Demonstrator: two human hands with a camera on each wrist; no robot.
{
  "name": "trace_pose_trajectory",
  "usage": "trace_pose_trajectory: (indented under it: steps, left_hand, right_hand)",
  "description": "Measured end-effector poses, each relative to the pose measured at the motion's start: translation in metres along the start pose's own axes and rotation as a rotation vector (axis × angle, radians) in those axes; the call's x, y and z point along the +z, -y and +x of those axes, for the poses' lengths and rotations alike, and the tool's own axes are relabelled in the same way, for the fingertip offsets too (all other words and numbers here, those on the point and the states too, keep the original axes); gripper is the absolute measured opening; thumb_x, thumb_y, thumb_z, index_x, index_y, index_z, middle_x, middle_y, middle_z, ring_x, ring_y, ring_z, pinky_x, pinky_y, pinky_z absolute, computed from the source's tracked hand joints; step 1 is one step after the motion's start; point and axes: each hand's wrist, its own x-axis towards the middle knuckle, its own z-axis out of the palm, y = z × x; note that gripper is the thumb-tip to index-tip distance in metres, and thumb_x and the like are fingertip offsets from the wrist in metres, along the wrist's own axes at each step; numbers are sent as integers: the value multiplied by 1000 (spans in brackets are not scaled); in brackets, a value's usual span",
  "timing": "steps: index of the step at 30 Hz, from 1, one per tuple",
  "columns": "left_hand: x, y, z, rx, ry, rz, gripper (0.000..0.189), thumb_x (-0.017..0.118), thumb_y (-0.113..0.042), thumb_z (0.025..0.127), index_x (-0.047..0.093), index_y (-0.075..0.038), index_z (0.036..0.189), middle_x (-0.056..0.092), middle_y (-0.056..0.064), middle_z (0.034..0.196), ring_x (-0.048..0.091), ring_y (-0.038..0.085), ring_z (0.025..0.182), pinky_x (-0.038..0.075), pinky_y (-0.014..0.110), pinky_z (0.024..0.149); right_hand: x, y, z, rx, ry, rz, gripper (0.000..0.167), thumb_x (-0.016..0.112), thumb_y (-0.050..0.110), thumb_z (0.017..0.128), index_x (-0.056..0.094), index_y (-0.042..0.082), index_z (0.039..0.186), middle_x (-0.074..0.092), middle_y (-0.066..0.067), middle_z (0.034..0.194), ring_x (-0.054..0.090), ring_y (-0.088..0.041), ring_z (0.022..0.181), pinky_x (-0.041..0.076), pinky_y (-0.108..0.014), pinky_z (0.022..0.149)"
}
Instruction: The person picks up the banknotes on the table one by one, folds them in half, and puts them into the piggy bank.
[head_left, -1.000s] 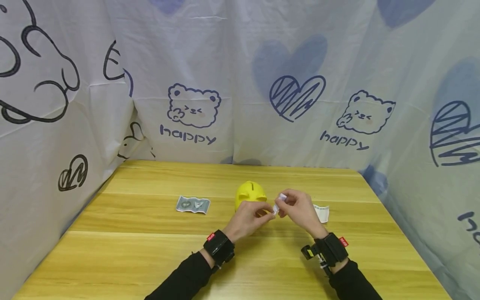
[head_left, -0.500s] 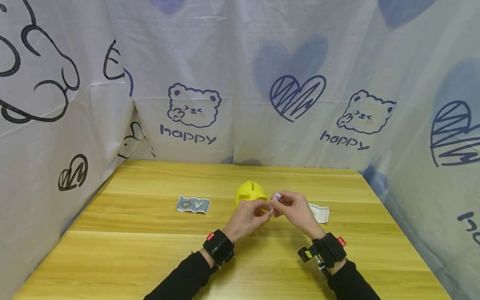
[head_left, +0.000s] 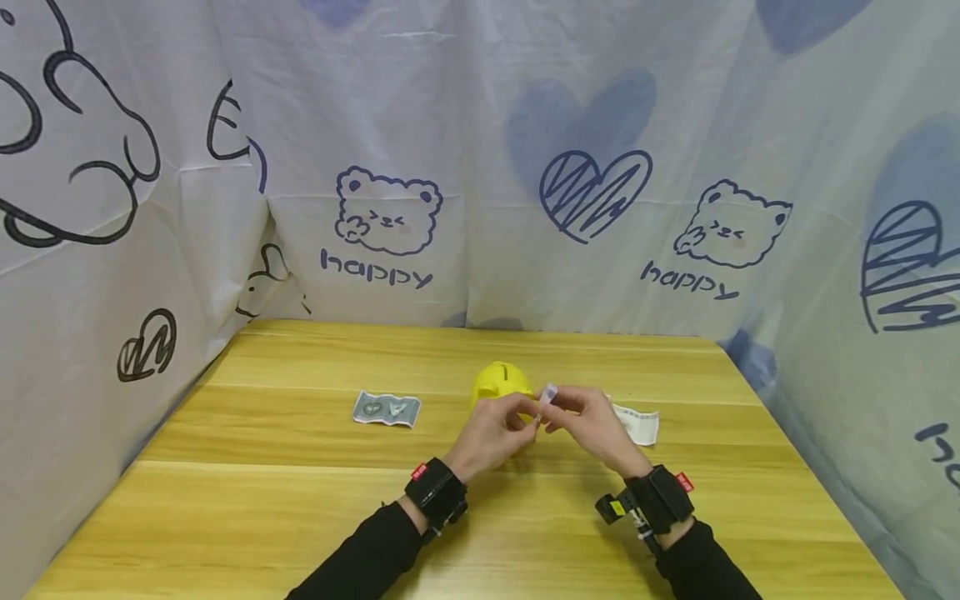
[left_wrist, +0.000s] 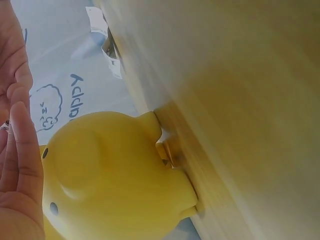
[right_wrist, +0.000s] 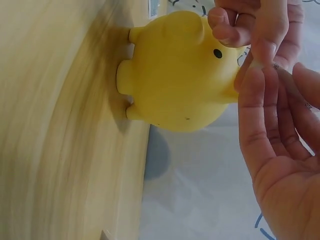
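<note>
Both hands meet just in front of a yellow piggy bank (head_left: 500,381), holding a small folded banknote (head_left: 550,393), pale and narrow. My left hand (head_left: 489,432) pinches its lower end between thumb and fingers. On its upper part, my right hand (head_left: 597,427) grips with thumb and fingertips. In the right wrist view, the folded banknote (right_wrist: 292,86) shows as a thin strip with small printed marks, partly covered by fingers. The piggy bank (left_wrist: 115,175) stands upright on its feet, snout toward the hands in the left wrist view.
A grey-green banknote (head_left: 386,409) lies on the wooden table (head_left: 285,492), left of the piggy bank. Another pale banknote (head_left: 641,426) lies to the right, partly behind the right hand. Printed white curtains (head_left: 487,167) hang around the back and sides.
The right hand has shifted slightly left toward the left hand, with the folded banknote moving along. More of the pale banknote on the right shows. The left hand has barely moved.
</note>
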Motion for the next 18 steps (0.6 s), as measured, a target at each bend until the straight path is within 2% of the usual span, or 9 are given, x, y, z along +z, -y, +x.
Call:
trace_pose_trajectory:
  steps: [8, 13, 18]
  left_hand:
    - [-1, 0, -1, 27, -25, -10, 16, 69, -3, 87, 71, -4, 103, 75, 8, 94, 66, 2, 65, 52, 17, 55]
    - [-1, 0, 0, 19, -25, -5, 17, 69, -5, 87, 71, -5, 104, 75, 7, 94, 65, 0, 65, 52, 16, 55]
    - [-2, -1, 0, 7, -18, 12, 16, 70, -7, 88, 72, -7, 104, 75, 6, 93, 64, -1, 64, 52, 17, 55]
  right_hand:
    - [1, 2, -1, -18, 19, -14, 25, 65, 24, 95, 71, 8, 114, 69, -13, 114, 67, -23, 97, 58, -34, 78]
    - [1, 2, -1, -27, 9, -23, 25, 66, 24, 95, 72, 10, 113, 70, -12, 113, 67, -25, 97, 58, -36, 78]
    - [1, 2, -1, -14, 4, -16, 26, 66, 26, 95, 70, 11, 115, 70, -11, 114, 67, -21, 97, 58, -34, 77]
